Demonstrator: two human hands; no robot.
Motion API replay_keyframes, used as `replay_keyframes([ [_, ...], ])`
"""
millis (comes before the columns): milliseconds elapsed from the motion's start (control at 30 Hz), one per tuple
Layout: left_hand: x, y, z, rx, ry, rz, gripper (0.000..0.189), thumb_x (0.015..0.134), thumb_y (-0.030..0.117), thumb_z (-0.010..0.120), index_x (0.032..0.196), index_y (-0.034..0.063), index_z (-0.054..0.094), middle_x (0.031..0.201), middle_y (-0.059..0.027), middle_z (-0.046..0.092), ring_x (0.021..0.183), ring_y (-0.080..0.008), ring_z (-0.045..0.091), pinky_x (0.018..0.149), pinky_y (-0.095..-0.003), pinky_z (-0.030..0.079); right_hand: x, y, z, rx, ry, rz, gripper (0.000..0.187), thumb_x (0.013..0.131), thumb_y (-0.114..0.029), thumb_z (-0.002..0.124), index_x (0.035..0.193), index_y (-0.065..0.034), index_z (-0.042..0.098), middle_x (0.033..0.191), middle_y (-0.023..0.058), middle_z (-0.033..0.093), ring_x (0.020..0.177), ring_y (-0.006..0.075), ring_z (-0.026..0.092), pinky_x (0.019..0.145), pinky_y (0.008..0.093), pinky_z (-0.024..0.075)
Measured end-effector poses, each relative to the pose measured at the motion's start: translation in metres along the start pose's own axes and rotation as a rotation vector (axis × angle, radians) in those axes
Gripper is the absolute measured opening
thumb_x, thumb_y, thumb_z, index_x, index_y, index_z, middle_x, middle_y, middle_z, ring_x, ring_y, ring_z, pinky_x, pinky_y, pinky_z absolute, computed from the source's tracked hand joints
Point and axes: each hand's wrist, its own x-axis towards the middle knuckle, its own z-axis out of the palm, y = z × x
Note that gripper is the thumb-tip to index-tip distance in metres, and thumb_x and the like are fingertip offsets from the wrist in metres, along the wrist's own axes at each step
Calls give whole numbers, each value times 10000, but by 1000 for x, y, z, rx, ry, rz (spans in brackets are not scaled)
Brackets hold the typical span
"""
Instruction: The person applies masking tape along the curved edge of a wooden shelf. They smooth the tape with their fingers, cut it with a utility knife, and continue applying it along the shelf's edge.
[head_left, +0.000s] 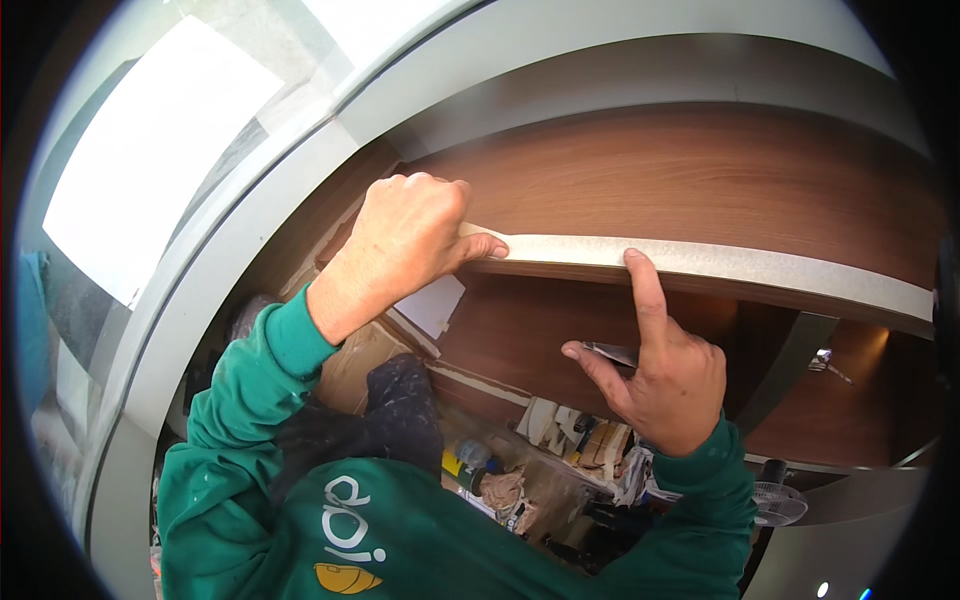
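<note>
A pale strip of masking tape (735, 259) runs along the edge of a wood-grain board (705, 283), curving off towards the right. At the strip's left end my left hand (409, 221) is closed, its thumb on the tape; what lies inside the curled fingers is hidden. The index fingertip of my right hand (679, 382) touches the tape farther right. Between that hand's thumb and palm sits a thin metal blade (613, 352), its rear part covered by the hand. Brown wood-grain panelling (637, 165) rises behind the taped edge.
A glass pane (300, 75) in a pale frame (225, 247) curves along the left. Below are a clear plastic bottle (472, 453), crumpled paper (504, 487) and a box of mixed items (600, 442). A fan (780, 502) stands at lower right. A small fitting (821, 358) hangs inside the cabinet.
</note>
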Motion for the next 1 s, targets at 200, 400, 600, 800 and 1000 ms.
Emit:
replay_keyframes([
  [200, -2, -2, 4, -63, 20, -6, 620, 698, 571, 828, 816, -20, 681, 693, -172, 649, 712, -374, 679, 622, -439, 529, 8, -30, 40, -65, -73, -55, 945, 763, -554, 788, 1516, -109, 429, 546, 39, 500, 416, 195, 546, 417, 344, 456],
  [400, -8, -4, 7, -119, 96, -18, 567, 728, 441, 854, 996, -23, 671, 874, -177, 691, 805, -378, 685, 692, -439, 539, 17, -47, 60, 16, -131, -106, 915, 796, -589, 741, 1520, -121, 433, 552, 30, 491, 400, 181, 505, 404, 338, 432],
  [600, -39, 45, 13, -254, 439, 251, 566, 764, 101, 815, 1276, -1, 596, 1148, -172, 624, 1022, -353, 613, 851, -433, 493, -27, -29, 29, 502, -65, -55, 792, 797, -535, 795, 1421, -104, 567, 644, 68, 585, 478, 211, 590, 453, 354, 482],
  [800, -48, 100, 49, -229, 366, 117, 762, 801, 167, 793, 1442, -51, 443, 1336, -231, 483, 1194, -407, 504, 997, -487, 402, -111, -7, 45, 667, -136, 364, 683, 754, -403, 879, 1308, -76, 649, 933, 146, 734, 655, 229, 697, 604, 345, 560],
  [1000, -52, 100, 48, -104, 584, 111, 710, 831, 153, 753, 1455, -22, 462, 1354, -222, 501, 1214, -394, 491, 1030, -491, 376, -193, -10, 56, 823, -98, 712, 566, 821, -370, 826, 1250, -35, 670, 963, 183, 732, 804, 265, 719, 743, 363, 550],
])
